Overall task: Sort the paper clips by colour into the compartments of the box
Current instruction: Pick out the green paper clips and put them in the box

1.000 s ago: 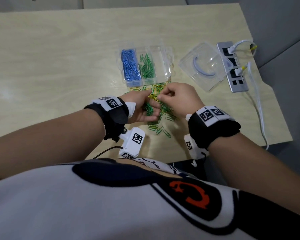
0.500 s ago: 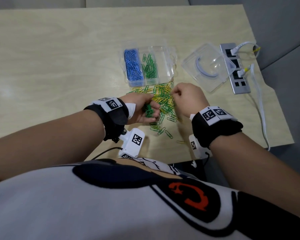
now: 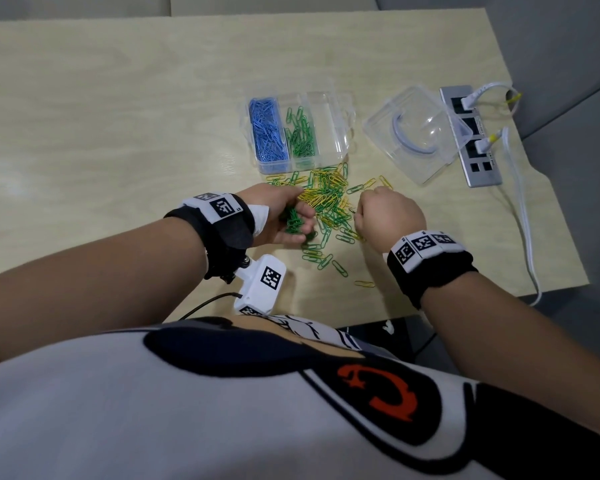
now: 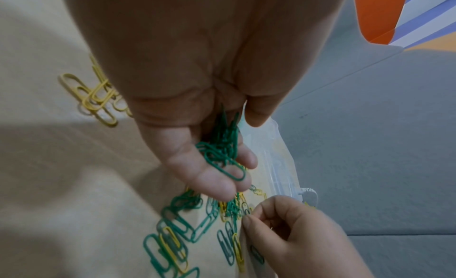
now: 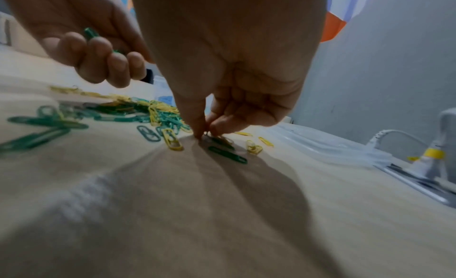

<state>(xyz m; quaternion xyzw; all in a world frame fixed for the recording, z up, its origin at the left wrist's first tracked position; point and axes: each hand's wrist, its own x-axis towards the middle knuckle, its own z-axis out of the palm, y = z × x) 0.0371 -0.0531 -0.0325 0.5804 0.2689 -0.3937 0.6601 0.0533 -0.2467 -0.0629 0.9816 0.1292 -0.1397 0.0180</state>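
A clear box (image 3: 330, 109) holds blue clips (image 3: 267, 129) in its left compartment and green clips (image 3: 302, 133) in the middle one; nothing shows in the right one. In front of it lies a mixed pile of green and yellow clips (image 3: 328, 199). My left hand (image 3: 281, 216) hovers at the pile's left side, fingers curled round a bunch of green clips (image 4: 222, 151). My right hand (image 3: 388, 216) is at the pile's right edge. Its thumb and forefinger tips (image 5: 201, 130) pinch a green clip (image 5: 222, 141) lying on the table.
The box's clear lid (image 3: 416, 133) lies to the right, next to a grey power strip (image 3: 471, 136) with white cables (image 3: 520, 216). Loose clips (image 3: 326, 261) are scattered toward the table's near edge (image 3: 465, 296). The wooden table (image 3: 118, 133) stretches left.
My right hand has moved from the middle of the pile to its right edge and down to the table. My left hand stays put with its green bunch.
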